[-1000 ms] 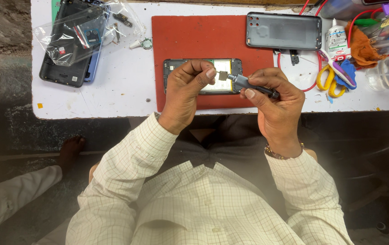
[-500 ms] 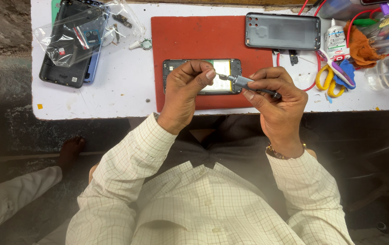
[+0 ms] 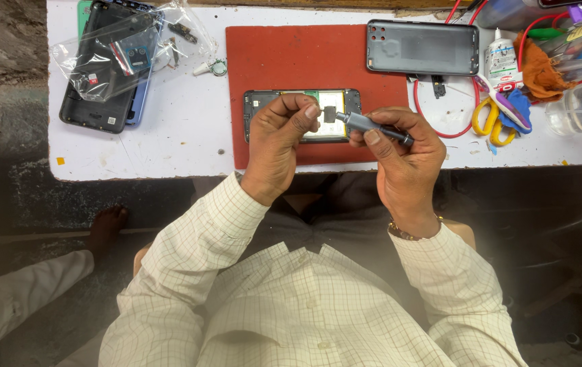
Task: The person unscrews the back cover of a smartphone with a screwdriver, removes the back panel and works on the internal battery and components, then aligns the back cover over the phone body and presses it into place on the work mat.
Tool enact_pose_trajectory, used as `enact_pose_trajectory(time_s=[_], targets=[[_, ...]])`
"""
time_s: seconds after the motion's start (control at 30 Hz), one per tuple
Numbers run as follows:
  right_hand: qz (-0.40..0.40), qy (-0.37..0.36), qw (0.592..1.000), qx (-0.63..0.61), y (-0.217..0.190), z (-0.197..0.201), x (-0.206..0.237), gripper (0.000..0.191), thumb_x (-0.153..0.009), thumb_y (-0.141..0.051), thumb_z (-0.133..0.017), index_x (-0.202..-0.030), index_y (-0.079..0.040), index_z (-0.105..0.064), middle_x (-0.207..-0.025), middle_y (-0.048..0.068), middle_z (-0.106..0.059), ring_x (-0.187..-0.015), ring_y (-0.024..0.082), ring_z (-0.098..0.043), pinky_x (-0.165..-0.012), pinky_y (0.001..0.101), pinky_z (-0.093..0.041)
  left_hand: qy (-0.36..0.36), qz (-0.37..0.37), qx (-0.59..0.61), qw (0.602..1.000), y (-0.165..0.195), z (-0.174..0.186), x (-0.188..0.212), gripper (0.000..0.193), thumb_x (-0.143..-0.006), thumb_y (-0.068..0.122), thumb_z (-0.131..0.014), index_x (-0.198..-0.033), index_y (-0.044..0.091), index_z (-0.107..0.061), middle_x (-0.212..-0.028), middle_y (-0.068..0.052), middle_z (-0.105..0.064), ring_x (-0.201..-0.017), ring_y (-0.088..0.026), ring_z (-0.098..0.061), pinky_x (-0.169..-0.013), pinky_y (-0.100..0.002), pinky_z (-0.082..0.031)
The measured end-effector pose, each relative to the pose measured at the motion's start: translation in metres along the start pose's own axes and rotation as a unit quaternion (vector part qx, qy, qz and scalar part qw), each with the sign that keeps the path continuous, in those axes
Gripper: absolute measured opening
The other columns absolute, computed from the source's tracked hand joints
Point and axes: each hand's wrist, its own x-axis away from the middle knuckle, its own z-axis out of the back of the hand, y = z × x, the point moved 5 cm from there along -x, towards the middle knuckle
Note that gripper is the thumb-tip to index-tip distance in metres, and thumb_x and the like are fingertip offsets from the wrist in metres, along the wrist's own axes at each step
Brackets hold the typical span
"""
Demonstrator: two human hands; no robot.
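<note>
Right hand (image 3: 403, 160) grips the screwdriver (image 3: 372, 126), left hand (image 3: 279, 139) fingers pinch its tip, both just above the opened phone (image 3: 264, 103) on the red mat (image 3: 298, 61).

Phone repair shop: opened phone (image 3: 302, 112) on red mat (image 3: 284, 54), spare back cover (image 3: 421, 46), glue bottle (image 3: 501, 58), scissors (image 3: 491, 122) on counter (image 3: 169, 146).

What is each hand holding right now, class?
Left hand: closed, pinching the tip of the screwdriver.
Right hand: closed around the screwdriver's handle.
</note>
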Motion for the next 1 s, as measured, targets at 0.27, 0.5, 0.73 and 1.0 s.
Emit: enact_pose_trajectory(time_s=[0.27, 0.5, 0.73, 1.0], targets=[[0.025, -0.014, 0.999, -0.014, -0.001, -0.007, 0.001, 0.021, -0.099, 0.011, -0.072, -0.117, 0.003, -0.065, -0.127, 0.015, -0.064, -0.105, 0.022, -0.072, -0.097, 0.0384, -0.065, -0.012, 0.009, 0.033, 0.999, 0.004, -0.004, 0.002, 0.008, -0.098, 0.012, -0.074, -0.104, 0.006, -0.072, -0.098, -0.004, -0.073, -0.084, -0.012, -0.064, -0.083, -0.028, -0.055], [0.02, -0.01, 1.0, 0.001, -0.001, -0.004, 0.001, 0.02, -0.098, 0.011, -0.072, -0.115, 0.002, -0.065, -0.127, 0.015, -0.063, -0.112, 0.022, -0.071, -0.1, 0.0397, -0.065, -0.024, 0.019, 0.01, 0.999, 0.004, -0.004, 0.0, 0.009, -0.097, 0.008, -0.074, -0.106, 0.005, -0.073, -0.099, -0.005, -0.074, -0.086, -0.012, -0.066, -0.085, -0.029, -0.057], [0.014, -0.002, 0.999, -0.034, 0.002, 0.0, 0.001, 0.021, -0.099, 0.011, -0.071, -0.118, 0.002, -0.066, -0.123, 0.015, -0.065, -0.101, 0.022, -0.071, -0.094, 0.0363, -0.063, -0.046, 0.021, 0.016, 0.999, 0.004, -0.008, 0.002, 0.013, -0.096, 0.003, -0.076, -0.108, 0.005, -0.073, -0.105, -0.006, -0.074, -0.096, -0.013, -0.067, -0.09, -0.03, -0.056], [0.01, -0.036, 0.983, 0.177, -0.061, 0.019, -0.009, 0.016, -0.102, 0.009, -0.074, -0.116, 0.005, -0.066, -0.114, 0.013, -0.067, -0.097, 0.018, -0.071, -0.09, 0.0312, -0.064, 0.014, -0.076, -0.112, 0.991, 0.032, -0.002, 0.006, 0.013, -0.098, 0.002, -0.073, -0.111, 0.003, -0.071, -0.109, -0.007, -0.075, -0.1, -0.012, -0.069, -0.094, -0.027, -0.058]])
